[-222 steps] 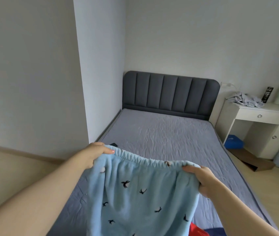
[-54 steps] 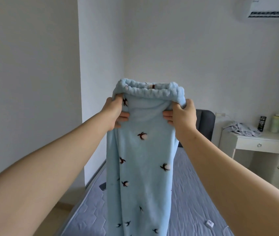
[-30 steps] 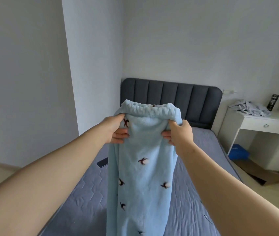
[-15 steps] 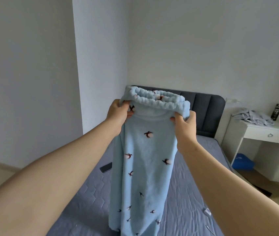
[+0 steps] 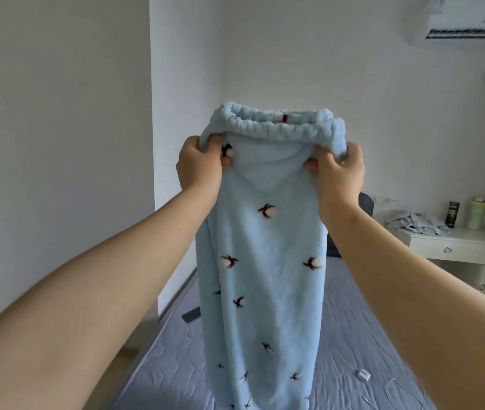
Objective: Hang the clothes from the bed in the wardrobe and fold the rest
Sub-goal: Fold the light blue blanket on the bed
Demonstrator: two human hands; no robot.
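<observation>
The light blue fleece trousers with small dark bird motifs (image 5: 264, 291) are thick, plush cloth with a soft matt nap; their gathered elastic waistband (image 5: 279, 125) looks puffy and ribbed. The grey-blue quilted bed cover (image 5: 362, 335) is thin matt cloth, stitched and faintly wrinkled. The white wall (image 5: 57, 143) is smooth and matt. The white desk (image 5: 478, 236) has a smooth painted finish with small shiny knobs (image 5: 448, 249). The crumpled grey garment (image 5: 415, 221) on it is thin cloth.

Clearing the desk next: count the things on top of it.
3 on the desk: crumpled grey garment leftmost, black can beside it, pale jug rightmost. Others may sit beyond the frame's edge.
</observation>
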